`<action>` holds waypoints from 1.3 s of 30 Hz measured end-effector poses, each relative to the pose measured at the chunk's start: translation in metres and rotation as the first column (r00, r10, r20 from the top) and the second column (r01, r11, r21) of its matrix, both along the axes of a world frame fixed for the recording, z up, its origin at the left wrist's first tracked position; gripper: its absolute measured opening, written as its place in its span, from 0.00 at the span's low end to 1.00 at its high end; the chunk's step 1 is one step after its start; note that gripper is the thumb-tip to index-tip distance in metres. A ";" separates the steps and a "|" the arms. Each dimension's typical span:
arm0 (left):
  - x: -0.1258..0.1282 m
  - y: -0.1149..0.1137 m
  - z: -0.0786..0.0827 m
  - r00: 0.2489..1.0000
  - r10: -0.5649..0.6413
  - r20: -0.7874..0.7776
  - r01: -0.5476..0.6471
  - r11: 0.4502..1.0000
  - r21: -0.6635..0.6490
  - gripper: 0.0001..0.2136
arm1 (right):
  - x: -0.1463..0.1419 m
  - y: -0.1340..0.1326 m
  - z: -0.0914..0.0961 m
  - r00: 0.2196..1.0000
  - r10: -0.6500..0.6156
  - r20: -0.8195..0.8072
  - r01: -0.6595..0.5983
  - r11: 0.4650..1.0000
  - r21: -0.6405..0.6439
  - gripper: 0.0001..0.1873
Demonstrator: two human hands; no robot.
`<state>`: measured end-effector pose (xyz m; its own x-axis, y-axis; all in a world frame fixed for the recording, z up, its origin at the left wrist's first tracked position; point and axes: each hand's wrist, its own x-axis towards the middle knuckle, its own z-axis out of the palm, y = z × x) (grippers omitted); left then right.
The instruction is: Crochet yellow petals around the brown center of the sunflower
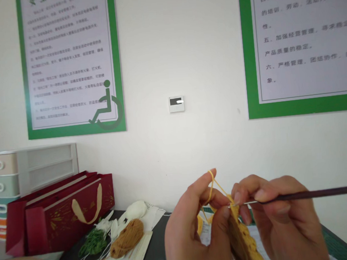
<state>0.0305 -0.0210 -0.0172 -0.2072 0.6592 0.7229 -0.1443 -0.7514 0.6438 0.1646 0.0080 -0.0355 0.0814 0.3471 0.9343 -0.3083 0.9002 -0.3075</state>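
My left hand [194, 225] pinches a yellow crocheted piece [245, 243] between thumb and fingers. A yellow yarn strand [212, 183] loops over its raised index finger. My right hand [286, 217] grips a dark crochet hook [312, 194] whose metal tip meets the top edge of the yellow piece. The hook's handle runs out to the right edge of the view. Both hands are held up in front of the white wall, close together.
A dark table [155, 253] carries a brown yarn skein [127, 238], a white skein [136, 209] and green yarn [94, 242]. Red gift bags [59, 219] stand at left before a plastic drawer unit [28, 171]. Green-framed posters [70, 64] hang on the wall.
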 end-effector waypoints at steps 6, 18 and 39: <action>0.007 0.002 -0.007 0.991 0.131 -0.020 -0.126 0.979 0.160 0.22 | 0.001 -0.005 0.006 0.980 -0.197 0.013 0.194 0.975 0.112 0.07; 0.014 0.000 -0.004 0.968 -0.175 0.182 0.183 0.983 -0.029 0.20 | 0.017 -0.011 -0.015 0.800 -0.600 0.016 0.556 0.751 0.355 0.18; -0.002 0.010 0.012 0.748 -0.523 0.408 0.627 0.759 -0.177 0.25 | -0.005 0.017 -0.011 0.911 -0.380 -0.157 0.410 0.873 0.265 0.11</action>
<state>0.0289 -0.0110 -0.0052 0.1012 0.8892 0.4461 -0.7190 -0.2446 0.6506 0.1595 0.0245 -0.0467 0.2506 -0.0141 0.9680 0.0767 0.9970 -0.0053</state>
